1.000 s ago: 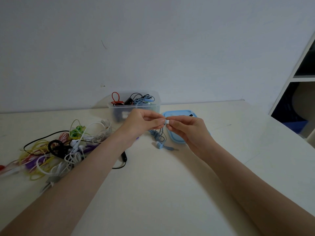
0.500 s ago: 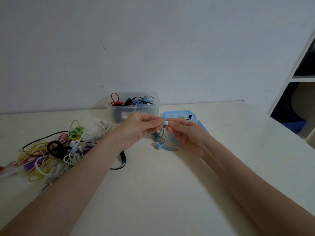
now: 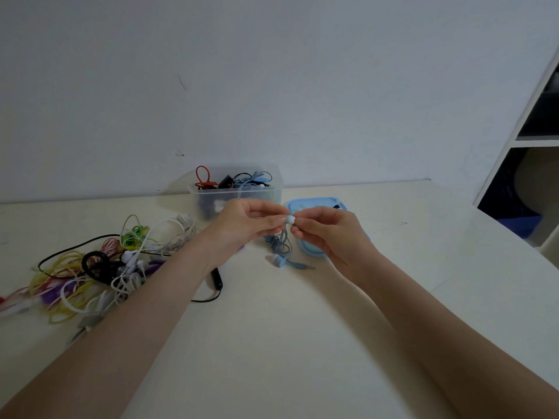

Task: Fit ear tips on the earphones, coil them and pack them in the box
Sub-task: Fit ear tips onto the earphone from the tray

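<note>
Above the table's middle, my left hand (image 3: 245, 225) pinches one bud of the blue earphones (image 3: 279, 247), whose cable hangs down to the table, the other bud lying there. My right hand (image 3: 328, 229) pinches a white ear tip (image 3: 290, 219) against that bud. Behind my hands stands a clear plastic box (image 3: 236, 193) holding several coiled earphones. A light blue tray (image 3: 308, 204) sits behind my right hand, partly hidden by it.
A tangle of coloured earphones (image 3: 99, 264) in yellow, white, red, green and black lies at the left of the cream table (image 3: 302, 343). A black cable with a remote (image 3: 216, 279) lies beside my left forearm. A white shelf unit (image 3: 532, 140) stands at the right.
Both hands have stayed pinched together at the ear tip, shifting only slightly. The blue tray shows a little more behind my right hand than a second ago.
</note>
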Demonstrator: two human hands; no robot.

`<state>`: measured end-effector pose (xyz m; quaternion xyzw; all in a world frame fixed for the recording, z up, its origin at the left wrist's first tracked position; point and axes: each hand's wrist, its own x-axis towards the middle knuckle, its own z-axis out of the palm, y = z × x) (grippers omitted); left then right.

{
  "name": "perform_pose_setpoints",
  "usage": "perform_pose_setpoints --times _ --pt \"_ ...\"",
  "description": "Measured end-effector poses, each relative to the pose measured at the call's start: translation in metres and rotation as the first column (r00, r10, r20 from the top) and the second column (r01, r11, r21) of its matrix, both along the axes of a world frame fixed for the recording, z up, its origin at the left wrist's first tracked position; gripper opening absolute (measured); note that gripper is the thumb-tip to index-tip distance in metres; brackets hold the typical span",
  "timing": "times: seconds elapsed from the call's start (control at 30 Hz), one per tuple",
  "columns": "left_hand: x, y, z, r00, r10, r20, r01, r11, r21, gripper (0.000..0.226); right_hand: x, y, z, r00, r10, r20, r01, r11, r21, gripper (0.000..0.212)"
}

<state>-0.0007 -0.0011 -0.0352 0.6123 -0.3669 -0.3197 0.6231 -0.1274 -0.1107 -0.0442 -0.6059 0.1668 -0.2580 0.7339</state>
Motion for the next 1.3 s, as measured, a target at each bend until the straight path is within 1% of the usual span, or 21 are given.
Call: perform_pose_setpoints --times 0.07,0.13,0.37,0.5,0.57,0.7,0.77,0.83,0.87,0.9,0.93,0.97,1.0,1.07,1.1,1.13,1.17,1.2,1.3 --pt "0.001 0.000 0.000 1.000 0.014 0.011 -0.014 1.000 0.000 0.015 0.001 0.002 0.000 0.999 -0.046 -0.006 0.045 0.994 -0.102 0.010" --pt "0.002 0.001 0.000 0.999 0.018 0.032 -0.018 1.000 0.007 0.016 0.002 0.002 0.001 0.997 -0.077 -0.008 0.075 0.986 -0.151 0.010" --pt "-0.002 -0.001 -0.002 0.990 0.028 0.137 -0.029 1.000 0.005 0.012 0.002 -0.002 -0.003 0.997 -0.077 -0.017 0.073 0.982 -0.174 0.008" --pt "0.000 -0.001 -0.001 0.994 0.022 0.106 -0.021 1.000 -0.005 0.015 0.003 -0.001 -0.002 0.998 -0.062 0.008 0.063 0.984 -0.165 0.010" --pt "0.002 0.000 -0.001 0.997 0.024 0.079 -0.023 1.000 -0.009 0.016 0.004 0.001 -0.001 0.998 -0.068 0.004 0.068 0.980 -0.185 0.011" --pt "0.008 0.000 -0.003 0.996 0.070 0.048 -0.069 0.997 -0.022 0.013 0.004 -0.002 -0.001 0.986 -0.163 0.013 0.162 0.963 -0.217 0.010" --pt "0.007 -0.001 -0.003 0.994 0.063 0.088 -0.063 0.998 -0.007 0.012 0.004 -0.001 0.000 0.988 -0.157 0.000 0.151 0.950 -0.272 0.007" --pt "0.006 -0.002 -0.001 0.979 0.057 0.195 -0.060 0.998 0.011 0.011 0.006 0.000 -0.002 0.986 -0.163 -0.044 0.134 0.916 -0.378 0.009" --pt "0.008 -0.002 0.001 0.952 0.062 0.300 -0.074 0.997 0.029 0.010 0.008 0.000 -0.004 0.975 -0.206 -0.081 0.147 0.876 -0.459 0.009" --pt "0.011 -0.002 0.002 0.897 0.064 0.437 -0.100 0.993 0.060 0.009 0.009 0.000 -0.005 0.955 -0.271 -0.123 0.157 0.810 -0.565 0.008" --pt "0.014 -0.001 0.003 0.815 0.046 0.577 -0.131 0.985 0.108 0.009 0.010 0.001 -0.005 0.926 -0.337 -0.167 0.142 0.724 -0.676 0.009" --pt "0.018 0.000 0.004 0.726 0.006 0.688 -0.160 0.974 0.160 0.008 0.010 0.002 -0.005 0.899 -0.381 -0.215 0.090 0.641 -0.762 0.014" --pt "0.019 0.000 0.004 0.654 -0.049 0.755 -0.173 0.962 0.212 0.007 0.010 0.006 -0.005 0.877 -0.390 -0.282 0.004 0.592 -0.806 0.023" --pt "0.020 -0.001 -0.001 0.574 -0.173 0.801 -0.161 0.935 0.317 0.015 0.012 0.015 -0.007 0.829 -0.370 -0.419 -0.182 0.529 -0.829 0.041" --pt "0.019 -0.002 -0.004 0.548 -0.225 0.806 -0.165 0.915 0.368 0.020 0.015 0.019 -0.009 0.814 -0.374 -0.443 -0.243 0.473 -0.847 0.045" --pt "0.017 -0.004 -0.007 0.527 -0.260 0.809 -0.174 0.899 0.402 0.026 0.016 0.023 -0.011 0.814 -0.382 -0.437 -0.270 0.418 -0.868 0.043" --pt "0.017 -0.005 -0.011 0.512 -0.274 0.814 -0.177 0.894 0.411 0.029 0.017 0.025 -0.013 0.825 -0.383 -0.415 -0.264 0.388 -0.883 0.038" --pt "0.017 -0.006 -0.012 0.506 -0.268 0.820 -0.172 0.900 0.400 0.029 0.017 0.027 -0.015 0.841 -0.375 -0.390 -0.239 0.388 -0.890 0.033" --pt "0.019 -0.005 -0.007 0.529 -0.210 0.822 -0.157 0.928 0.338 0.022 0.015 0.024 -0.012 0.878 -0.333 -0.344 -0.168 0.458 -0.873 0.025"
